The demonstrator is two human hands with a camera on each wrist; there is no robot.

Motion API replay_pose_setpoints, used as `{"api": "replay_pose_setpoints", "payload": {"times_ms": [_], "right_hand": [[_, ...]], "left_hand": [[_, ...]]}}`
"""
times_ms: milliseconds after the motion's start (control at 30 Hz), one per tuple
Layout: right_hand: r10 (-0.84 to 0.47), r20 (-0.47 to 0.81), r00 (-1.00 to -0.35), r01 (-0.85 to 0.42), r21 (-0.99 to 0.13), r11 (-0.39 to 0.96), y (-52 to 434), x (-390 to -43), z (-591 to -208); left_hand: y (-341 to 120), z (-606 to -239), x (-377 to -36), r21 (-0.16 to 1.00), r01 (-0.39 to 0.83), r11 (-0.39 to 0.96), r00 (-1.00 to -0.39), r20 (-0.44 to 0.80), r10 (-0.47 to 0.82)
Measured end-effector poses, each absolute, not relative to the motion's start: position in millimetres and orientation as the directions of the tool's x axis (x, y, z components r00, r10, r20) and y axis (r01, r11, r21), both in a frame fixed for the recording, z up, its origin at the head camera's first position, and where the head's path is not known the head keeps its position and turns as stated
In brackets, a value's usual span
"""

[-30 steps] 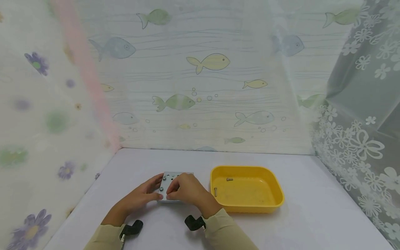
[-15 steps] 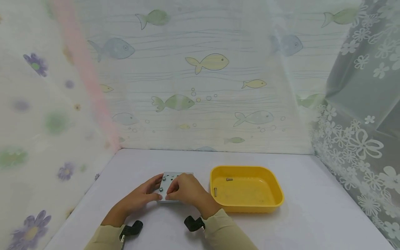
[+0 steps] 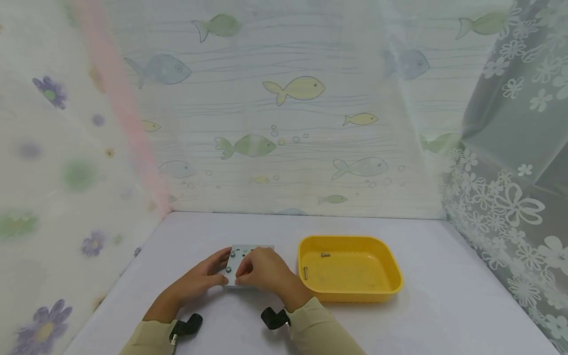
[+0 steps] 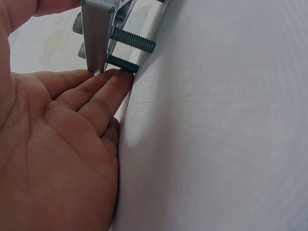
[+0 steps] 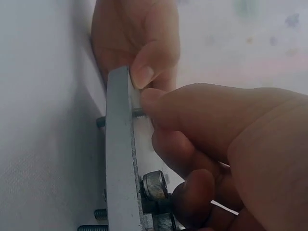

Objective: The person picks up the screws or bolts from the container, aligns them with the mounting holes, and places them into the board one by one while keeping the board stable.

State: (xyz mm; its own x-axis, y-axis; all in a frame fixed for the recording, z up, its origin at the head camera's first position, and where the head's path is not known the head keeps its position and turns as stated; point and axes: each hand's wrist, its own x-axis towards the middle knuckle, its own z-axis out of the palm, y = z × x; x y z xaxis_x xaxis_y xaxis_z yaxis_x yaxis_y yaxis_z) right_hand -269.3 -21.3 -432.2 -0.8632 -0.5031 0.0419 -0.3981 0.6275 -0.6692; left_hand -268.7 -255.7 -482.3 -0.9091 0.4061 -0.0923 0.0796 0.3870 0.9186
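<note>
A light-grey metal plate (image 3: 236,263) with holes is held up slightly off the white table. My left hand (image 3: 195,283) grips its left edge, thumb at the near corner and fingers at the far side. Socket-head bolts (image 3: 228,269) sit in its left side; in the left wrist view, their dark threaded shanks (image 4: 132,39) stick out underneath. My right hand (image 3: 268,271) reaches over the plate and pinches another bolt (image 5: 139,112) between thumb and forefinger near the left thumb. That bolt passes through the plate, its tip showing below; its head is hidden by the fingers.
A yellow tray (image 3: 355,297) stands right of the plate, close to my right wrist. Inside lie two bolts, one near the back (image 3: 326,255) and one by the left wall (image 3: 305,272). Patterned curtains (image 3: 293,148) hang behind and at both sides of the white table (image 3: 426,315).
</note>
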Motion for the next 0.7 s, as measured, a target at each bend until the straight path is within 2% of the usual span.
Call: {"api": "replay_pose_setpoints", "payload": {"times_ms": [267,700], "right_hand": [[-0.481,0.047,-0.876,-0.401,-0.625,0.669,-24.8,-267.6,-433.4],[-0.472,0.031,-0.881,-0.382,-0.636,0.671,-25.2,-267.8,-435.2]], "left_hand": [[-255.8,-482.6,-268.7,0.918,0.084,0.387,-0.908,-0.089,0.409],[-256.0,-482.4,-267.7,0.922,0.073,0.381,-0.909,-0.096,0.405]]}}
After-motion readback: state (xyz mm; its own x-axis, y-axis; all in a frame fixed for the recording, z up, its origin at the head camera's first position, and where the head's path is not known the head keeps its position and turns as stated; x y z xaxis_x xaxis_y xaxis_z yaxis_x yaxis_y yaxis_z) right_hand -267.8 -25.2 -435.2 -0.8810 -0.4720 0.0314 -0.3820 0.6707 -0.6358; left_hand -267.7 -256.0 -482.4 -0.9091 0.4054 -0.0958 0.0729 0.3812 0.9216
